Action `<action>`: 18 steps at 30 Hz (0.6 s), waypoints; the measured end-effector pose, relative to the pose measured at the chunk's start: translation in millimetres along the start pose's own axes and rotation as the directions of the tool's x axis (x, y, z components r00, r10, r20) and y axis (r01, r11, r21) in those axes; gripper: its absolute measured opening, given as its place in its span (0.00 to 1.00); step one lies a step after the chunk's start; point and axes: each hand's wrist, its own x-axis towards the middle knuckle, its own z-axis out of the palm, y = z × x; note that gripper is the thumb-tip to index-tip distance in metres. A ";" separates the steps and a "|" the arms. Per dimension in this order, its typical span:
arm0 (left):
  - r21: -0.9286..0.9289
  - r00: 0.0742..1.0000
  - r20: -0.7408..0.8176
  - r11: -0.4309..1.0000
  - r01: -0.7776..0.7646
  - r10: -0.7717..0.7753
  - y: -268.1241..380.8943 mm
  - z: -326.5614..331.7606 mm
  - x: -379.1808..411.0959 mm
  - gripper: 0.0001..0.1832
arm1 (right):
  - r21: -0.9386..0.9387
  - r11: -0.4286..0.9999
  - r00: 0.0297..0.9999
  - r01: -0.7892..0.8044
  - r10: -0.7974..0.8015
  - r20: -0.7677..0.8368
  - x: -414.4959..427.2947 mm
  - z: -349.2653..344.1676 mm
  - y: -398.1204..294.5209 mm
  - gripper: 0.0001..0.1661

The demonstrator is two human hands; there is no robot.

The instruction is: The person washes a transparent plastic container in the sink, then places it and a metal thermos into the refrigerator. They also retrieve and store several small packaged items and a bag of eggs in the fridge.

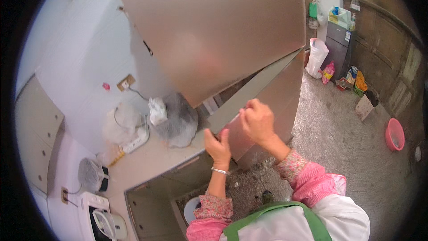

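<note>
A large metallic pinkish-brown refrigerator (217, 30) stands before me. Its lower door (277, 95) is swung partly out, with a grey strip (255, 90) along the top and a narrow dark gap behind it. My left hand (218, 149), a silver bangle on its wrist, holds the free edge of that door near the top corner, thumb and fingers on either side. Higher and to the right, my right hand (259, 120) grips the door's top edge with curled fingers. Little of the refrigerator's inside shows through the gap.
Left of the refrigerator, a counter (180, 157) carries a grey plastic-covered item (177, 120), a white scale-like device (137, 140), a bagged pot-like appliance (92, 174) and a white microwave-like appliance (95, 211). A white bucket (191, 209) stands below. Across the floor are a pink basin (395, 134) and bags (317, 58).
</note>
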 end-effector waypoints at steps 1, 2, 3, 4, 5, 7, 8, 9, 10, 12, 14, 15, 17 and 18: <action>-0.040 0.994 0.104 0.998 0.045 -0.041 15.3 -9.0 -17.4 0.23 | -0.067 0.997 1.000 -0.031 0.031 -0.004 -8.8 -15.2 -2.5 0.12; -0.077 0.983 0.179 0.996 0.046 -0.031 34.8 -21.0 -32.3 0.22 | -0.026 0.997 0.997 -0.074 0.074 -0.015 -20.5 -30.3 -3.0 0.14; -0.124 0.967 0.254 0.991 0.042 -0.010 52.1 -28.6 -46.9 0.21 | 0.007 0.993 0.992 -0.119 0.119 -0.033 -31.9 -46.4 0.1 0.16; -0.171 0.953 0.299 0.985 0.016 0.037 64.2 -36.5 -63.6 0.22 | 0.067 0.992 0.994 -0.103 0.105 -0.036 -43.3 -62.6 -0.2 0.17; -0.218 0.936 0.340 0.976 -0.015 0.090 75.1 -44.8 -77.9 0.24 | 0.129 0.988 0.995 -0.085 0.092 -0.046 -54.7 -78.5 -1.1 0.18; -0.429 0.859 0.371 0.885 -0.180 0.354 98.8 -54.2 -98.6 0.24 | 0.198 0.957 0.977 -0.214 0.211 0.038 -81.9 -113.0 2.5 0.15; -0.523 0.790 0.428 0.833 -0.180 0.439 106.5 -57.0 -104.7 0.23 | 0.290 0.895 0.941 -0.338 0.328 0.082 -88.1 -131.0 2.4 0.15; -0.619 0.710 0.469 0.769 -0.160 0.525 114.4 -58.2 -110.5 0.23 | 0.365 0.811 0.888 -0.457 0.441 0.132 -94.0 -151.1 2.9 0.17; -0.659 0.632 0.525 0.742 -0.121 0.570 122.9 -62.1 -113.3 0.20 | 0.436 0.700 0.818 -0.565 0.544 0.186 -101.6 -168.9 6.4 0.19; -0.704 0.522 0.540 0.694 -0.150 0.660 121.2 -63.6 -128.6 0.18 | 0.302 0.724 0.783 -0.621 0.596 0.180 -118.8 -205.0 22.3 0.24; -0.708 0.441 0.587 0.695 -0.127 0.679 115.5 -61.4 -142.2 0.14 | 0.052 0.839 0.841 -0.541 0.541 0.020 -137.1 -232.1 41.6 0.27; -0.683 0.406 0.638 0.724 -0.093 0.654 108.9 -60.9 -146.3 0.14 | -0.154 0.885 0.898 -0.439 0.427 -0.103 -146.6 -240.9 50.3 0.27; -0.600 0.323 0.754 0.800 -0.015 0.572 84.0 -61.8 -160.0 0.14 | -0.045 0.765 0.758 -0.642 0.626 -0.180 -144.7 -254.7 45.4 0.19; -0.542 0.272 0.814 0.840 0.034 0.514 74.0 -62.9 -165.9 0.14 | -0.102 0.777 0.767 -0.621 0.577 -0.279 -150.7 -261.8 56.3 0.18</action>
